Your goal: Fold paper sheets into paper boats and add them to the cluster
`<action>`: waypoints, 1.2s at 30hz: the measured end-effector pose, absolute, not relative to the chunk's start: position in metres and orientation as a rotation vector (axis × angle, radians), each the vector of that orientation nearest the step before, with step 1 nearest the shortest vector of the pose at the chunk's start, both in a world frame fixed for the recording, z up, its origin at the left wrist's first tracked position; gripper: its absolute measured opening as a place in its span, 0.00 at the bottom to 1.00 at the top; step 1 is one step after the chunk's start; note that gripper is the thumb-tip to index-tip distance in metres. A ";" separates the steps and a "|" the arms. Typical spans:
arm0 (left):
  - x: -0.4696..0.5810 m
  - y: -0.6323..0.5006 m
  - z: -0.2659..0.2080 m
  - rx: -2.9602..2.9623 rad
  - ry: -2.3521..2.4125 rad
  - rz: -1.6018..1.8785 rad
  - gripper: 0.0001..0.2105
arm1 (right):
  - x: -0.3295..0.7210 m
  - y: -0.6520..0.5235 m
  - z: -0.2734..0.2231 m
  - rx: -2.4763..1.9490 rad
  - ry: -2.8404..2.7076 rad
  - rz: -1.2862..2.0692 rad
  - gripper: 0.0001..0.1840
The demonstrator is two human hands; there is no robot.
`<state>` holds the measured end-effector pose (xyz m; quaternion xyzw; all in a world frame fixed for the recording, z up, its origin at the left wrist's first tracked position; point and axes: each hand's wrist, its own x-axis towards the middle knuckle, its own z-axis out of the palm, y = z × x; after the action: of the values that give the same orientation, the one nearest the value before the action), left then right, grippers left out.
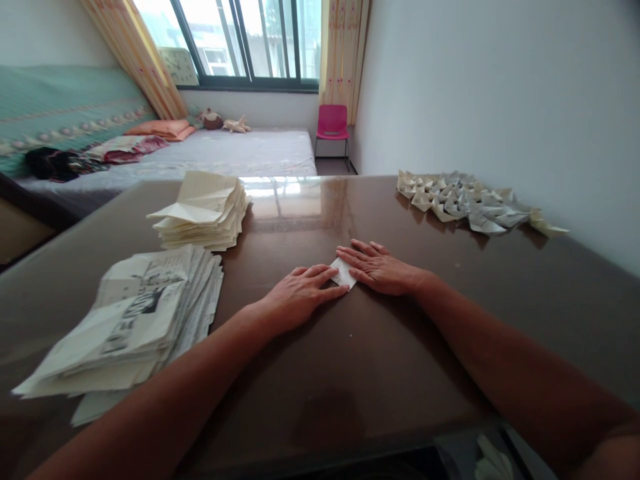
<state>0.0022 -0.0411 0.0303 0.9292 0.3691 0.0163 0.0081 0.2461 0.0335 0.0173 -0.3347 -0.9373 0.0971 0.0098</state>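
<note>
A small folded piece of white paper [344, 274] lies flat on the brown tabletop [320, 360], between my two hands. From the left, my left hand [306, 293] touches it with outstretched fingertips along its left and lower edges. My right hand [383, 267] lies flat with fingers extended, its fingertips over the paper's right and upper edges. Neither hand is closed around it. Part of the paper is hidden under the fingers.
A stack of printed newspaper sheets [135, 313] sits at the left, with a stack of cream paper [205, 207] behind it. Several folded paper boats [460, 200] stand at the back right by the wall. Beyond the table are a bed [260, 150] and a pink chair [333, 123].
</note>
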 end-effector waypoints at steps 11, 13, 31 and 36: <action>0.015 -0.041 0.025 2.892 1.362 0.205 0.21 | 0.241 0.027 0.016 -1.009 -2.991 0.323 0.32; 0.023 -0.039 0.021 2.824 1.492 0.291 0.21 | 0.240 0.027 0.013 -1.050 -2.978 0.292 0.33; 0.021 -0.044 0.013 2.767 1.583 0.206 0.28 | 0.233 0.003 0.030 -0.948 -2.961 0.355 0.38; 0.019 -0.046 0.013 2.796 1.627 0.210 0.26 | 0.243 0.013 0.042 -0.921 -2.975 0.281 0.28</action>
<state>0.0191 -0.0457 0.0134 0.8614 0.5012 0.0647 -0.0503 0.2428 0.0127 0.0418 -0.2946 -0.9514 0.0899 0.0074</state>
